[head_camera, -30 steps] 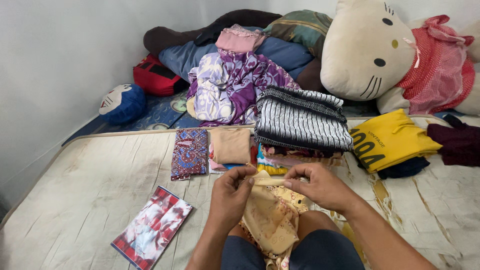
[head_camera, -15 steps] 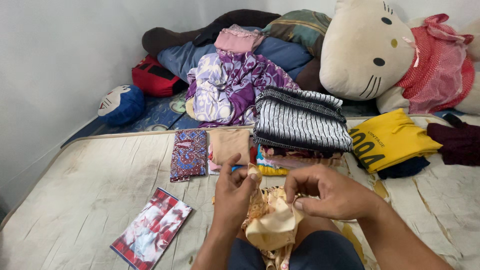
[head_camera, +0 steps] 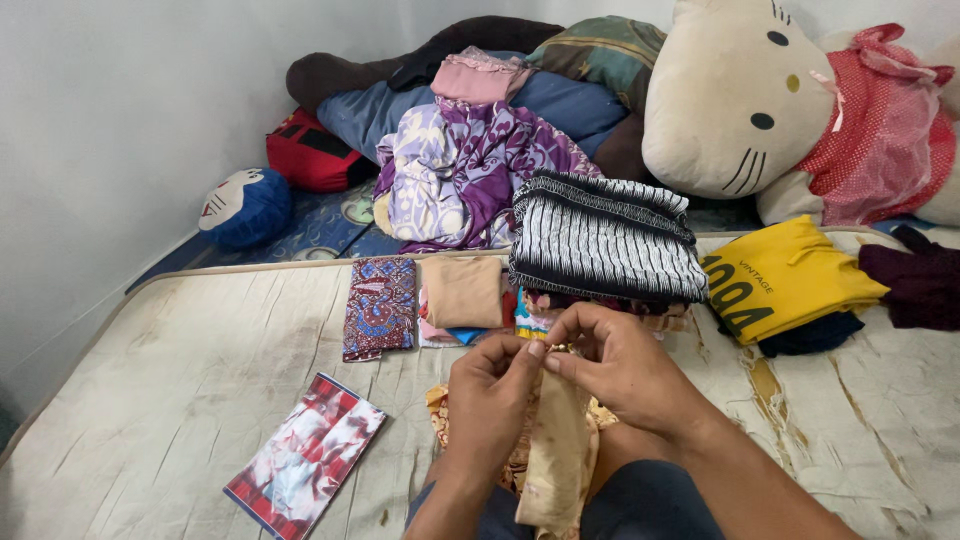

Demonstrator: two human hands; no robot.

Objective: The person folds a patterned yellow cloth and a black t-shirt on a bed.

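Observation:
My left hand [head_camera: 488,392] and my right hand [head_camera: 615,362] meet at the fingertips over my lap, both pinching the top edge of a small yellow-beige patterned cloth [head_camera: 555,455]. The cloth hangs down folded into a narrow strip between my knees. Just beyond my hands sits a stack of folded clothes topped by a black-and-white striped garment [head_camera: 603,238]. A folded tan piece [head_camera: 462,291] and a folded red-blue batik piece [head_camera: 379,305] lie to its left.
A folded red-and-white cloth [head_camera: 305,453] lies on the worn mattress [head_camera: 190,370] at my left. A folded yellow shirt [head_camera: 785,277] and dark maroon cloth [head_camera: 922,284] lie at right. Behind are a purple cloth heap [head_camera: 470,170], pillows and a big cat plush [head_camera: 750,95].
My hands separated while turning the cloth over, then came back together. The cloth is now folded narrower and hangs as a strip from my fingertips.

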